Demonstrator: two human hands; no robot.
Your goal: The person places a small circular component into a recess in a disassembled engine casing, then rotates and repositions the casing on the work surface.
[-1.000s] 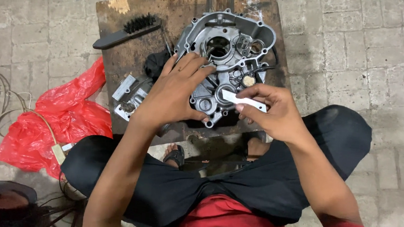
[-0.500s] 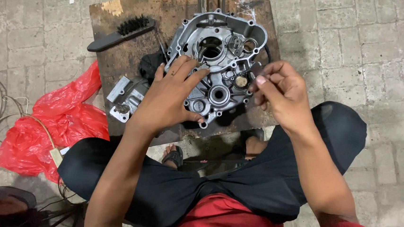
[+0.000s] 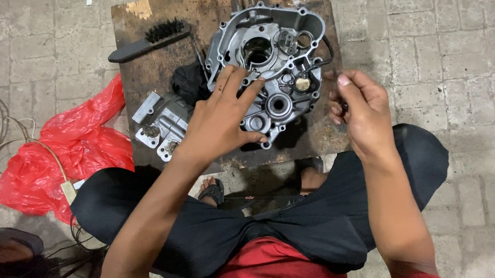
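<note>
Now, left hand [image 3: 219,125]: open, flat on 1 grey cast-metal engine casing [image 3: 267,65], on rusty brown surface [image 3: 147,74].
Right hand [image 3: 362,115]: closed, pinching small dark part [image 3: 344,108].
Extras: 1 black brush [image 3: 150,39], 1 red plastic bag [image 3: 67,149], contents hidden.

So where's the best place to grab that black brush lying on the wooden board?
Probably by its long black handle, coming from the left: the black brush lies flat, bristles upward near the grey metal engine casing, and the handle end juts free toward the wooden board's left edge.
</note>
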